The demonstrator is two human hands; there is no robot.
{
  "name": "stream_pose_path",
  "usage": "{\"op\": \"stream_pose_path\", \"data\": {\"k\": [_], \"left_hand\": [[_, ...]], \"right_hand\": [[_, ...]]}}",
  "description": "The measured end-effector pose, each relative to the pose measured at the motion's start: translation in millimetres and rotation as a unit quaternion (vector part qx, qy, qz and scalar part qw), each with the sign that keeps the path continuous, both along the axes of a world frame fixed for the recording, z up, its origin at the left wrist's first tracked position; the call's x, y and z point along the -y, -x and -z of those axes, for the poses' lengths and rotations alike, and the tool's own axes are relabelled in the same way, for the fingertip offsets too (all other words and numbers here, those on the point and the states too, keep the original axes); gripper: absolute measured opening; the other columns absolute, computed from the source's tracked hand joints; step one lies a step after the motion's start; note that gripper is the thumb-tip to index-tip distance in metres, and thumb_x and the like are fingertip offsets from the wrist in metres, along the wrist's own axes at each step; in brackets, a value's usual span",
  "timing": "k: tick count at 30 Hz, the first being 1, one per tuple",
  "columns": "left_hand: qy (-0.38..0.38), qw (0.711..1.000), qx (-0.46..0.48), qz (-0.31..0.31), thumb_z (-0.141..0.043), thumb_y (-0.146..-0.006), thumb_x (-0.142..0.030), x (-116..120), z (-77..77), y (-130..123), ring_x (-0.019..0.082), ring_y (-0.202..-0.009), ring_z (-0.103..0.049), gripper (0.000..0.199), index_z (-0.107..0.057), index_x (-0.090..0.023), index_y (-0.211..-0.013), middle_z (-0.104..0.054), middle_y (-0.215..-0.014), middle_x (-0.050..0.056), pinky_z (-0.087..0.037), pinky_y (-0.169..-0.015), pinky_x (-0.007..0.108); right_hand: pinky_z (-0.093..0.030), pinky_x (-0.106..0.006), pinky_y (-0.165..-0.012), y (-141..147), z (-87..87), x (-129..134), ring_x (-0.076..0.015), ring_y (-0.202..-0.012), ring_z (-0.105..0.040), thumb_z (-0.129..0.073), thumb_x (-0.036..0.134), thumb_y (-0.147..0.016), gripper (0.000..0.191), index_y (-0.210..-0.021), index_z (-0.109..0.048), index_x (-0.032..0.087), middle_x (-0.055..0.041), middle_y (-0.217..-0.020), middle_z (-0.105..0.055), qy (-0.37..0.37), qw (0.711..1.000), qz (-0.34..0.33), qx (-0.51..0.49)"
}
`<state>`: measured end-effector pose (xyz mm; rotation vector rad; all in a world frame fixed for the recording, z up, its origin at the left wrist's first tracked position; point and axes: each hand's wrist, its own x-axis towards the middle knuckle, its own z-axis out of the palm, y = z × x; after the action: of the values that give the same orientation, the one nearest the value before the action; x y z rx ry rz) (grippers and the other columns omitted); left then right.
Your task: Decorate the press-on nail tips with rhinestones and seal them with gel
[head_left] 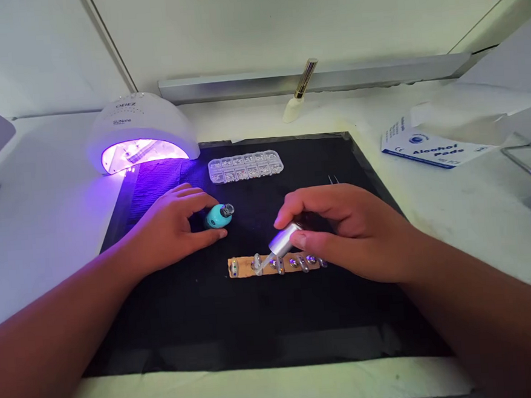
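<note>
My left hand (183,220) is closed around a turquoise nail polish bottle (215,217), tilted with its uncapped neck toward the right. Between the thumb and fingers of my right hand (340,227) is a silver-capped nail polish brush (284,239). The bristle end points down and left, at one of the press-on nails (257,264) on a tan strip (243,267). Several shiny nails and round metallic studs sit along that strip, its right end partly behind my right hand. Whether the bristles touch the nail I cannot tell.
A lit UV nail lamp (142,126) stands at the back left. Behind my hands lies a clear compartment case (246,167) of small gems on the black mat (256,321). Tweezer tips (333,179) show past my right hand. Farther off are a gold-capped bottle (300,92) and an alcohol pads box (439,144).
</note>
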<state>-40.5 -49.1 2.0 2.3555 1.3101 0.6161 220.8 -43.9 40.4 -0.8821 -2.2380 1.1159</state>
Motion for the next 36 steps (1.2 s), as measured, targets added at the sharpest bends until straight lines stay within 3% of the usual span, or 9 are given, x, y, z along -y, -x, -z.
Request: {"op": "stream_pose_path", "data": {"k": [9,36], "left_hand": [[-0.011,1.000,0.000,0.000,-0.068,-0.082,-0.039,0.9,-2.2,0.4,0.016,-0.078,-0.056,0.021,-0.068,-0.019,-0.091,-0.065,-0.081,-0.001,-0.043,-0.072,0.030],[-0.009,1.000,0.004,-0.001,-0.069,-0.082,-0.036,-0.1,-0.3,0.2,0.017,-0.079,-0.057,0.020,-0.069,-0.019,-0.091,-0.067,-0.084,0.000,-0.043,-0.073,0.031]], "right_hand": [[-0.039,-0.021,-0.044,2.2,-5.2,1.2,-0.0082,-0.048,-0.050,-0.054,0.020,-0.082,0.006,-0.082,-0.061,0.021,0.0053,-0.059,-0.057,0.021,1.000,0.014,0.015],[-0.043,-0.024,-0.051,-1.6,-3.8,-3.2,-0.0108,-0.056,-0.053,-0.056,0.024,-0.083,0.009,-0.082,-0.063,0.019,0.0022,-0.067,-0.060,-0.026,0.998,0.048,0.029]]}}
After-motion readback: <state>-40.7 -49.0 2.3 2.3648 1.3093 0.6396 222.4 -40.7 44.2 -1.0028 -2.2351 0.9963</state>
